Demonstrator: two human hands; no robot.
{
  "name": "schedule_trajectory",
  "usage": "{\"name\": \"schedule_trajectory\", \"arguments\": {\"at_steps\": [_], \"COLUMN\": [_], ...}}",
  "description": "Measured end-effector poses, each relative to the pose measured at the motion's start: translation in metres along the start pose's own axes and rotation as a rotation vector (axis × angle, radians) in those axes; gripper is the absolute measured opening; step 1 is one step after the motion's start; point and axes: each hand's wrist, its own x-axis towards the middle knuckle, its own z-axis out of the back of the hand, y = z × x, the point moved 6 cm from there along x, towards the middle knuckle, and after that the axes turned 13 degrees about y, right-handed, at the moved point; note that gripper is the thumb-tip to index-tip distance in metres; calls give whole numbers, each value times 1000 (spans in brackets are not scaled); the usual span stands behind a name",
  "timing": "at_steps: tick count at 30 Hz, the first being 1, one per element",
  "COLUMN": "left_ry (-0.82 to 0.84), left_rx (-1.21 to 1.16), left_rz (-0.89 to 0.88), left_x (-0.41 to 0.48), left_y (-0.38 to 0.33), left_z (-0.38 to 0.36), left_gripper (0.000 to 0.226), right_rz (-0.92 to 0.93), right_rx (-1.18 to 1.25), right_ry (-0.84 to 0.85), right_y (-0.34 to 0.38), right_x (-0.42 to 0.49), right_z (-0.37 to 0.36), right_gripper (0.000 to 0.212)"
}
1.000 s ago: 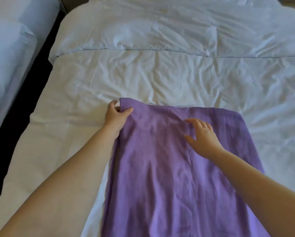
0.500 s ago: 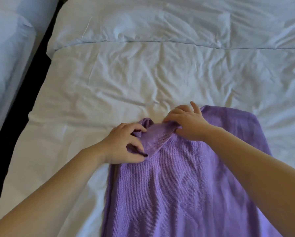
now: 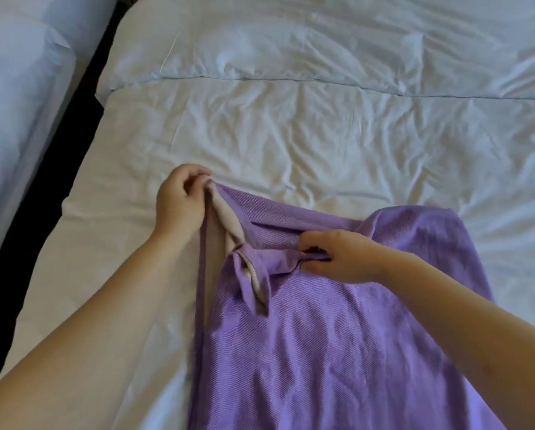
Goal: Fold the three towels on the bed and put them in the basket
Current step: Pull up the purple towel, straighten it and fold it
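A purple towel lies on the white, creased sheet of the bed, filling the lower middle and lower right of the frame and running off the bottom edge. Its far edge is bunched up across the centre of the frame. The left grip, at centre left, is clenched on the towel's far left corner, pinching it between thumb and fingers and raising it a little off the sheet, so that the pale underside of the cloth shows just beside the palm. The right grip, right of centre, grasps a gathered fold of the same far edge, fingers curled around the cloth. Between the two, a small twisted flap with a pale hem hangs down onto the flat part of the towel. A pillow lies across the top of the frame. At the upper left a second bed stands beyond a dark gap.
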Motion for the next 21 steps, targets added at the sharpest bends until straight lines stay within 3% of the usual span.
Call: {"name": "schedule_trajectory", "arguments": {"at_steps": [3, 6, 10, 14, 18, 21], "left_ry": [97, 349, 248, 379, 542, 529], "left_rx": [127, 388, 789, 902, 941, 797], "left_rz": [191, 114, 107, -11, -100, -75], "left_x": [2, -9, -27, -29, -26, -19], "left_y": [30, 27, 15, 0, -2, 2], "left_z": [-9, -36, -45, -72, -80, -67], "left_gripper": [16, 31, 56, 58, 29, 32], "right_rz": [-9, -75, -111, -133, -298, -397], "right_rx": [70, 123, 64, -132, -430, -596], "right_ry": [132, 224, 33, -288, -206, -220], "right_y": [0, -7, -9, -9, -35, -55], "right_x": [-1, 2, 14, 23, 24, 21], "right_z": [-13, -24, -18, 3, 10, 24], "right_gripper": [19, 33, 16, 20, 50, 28]}}
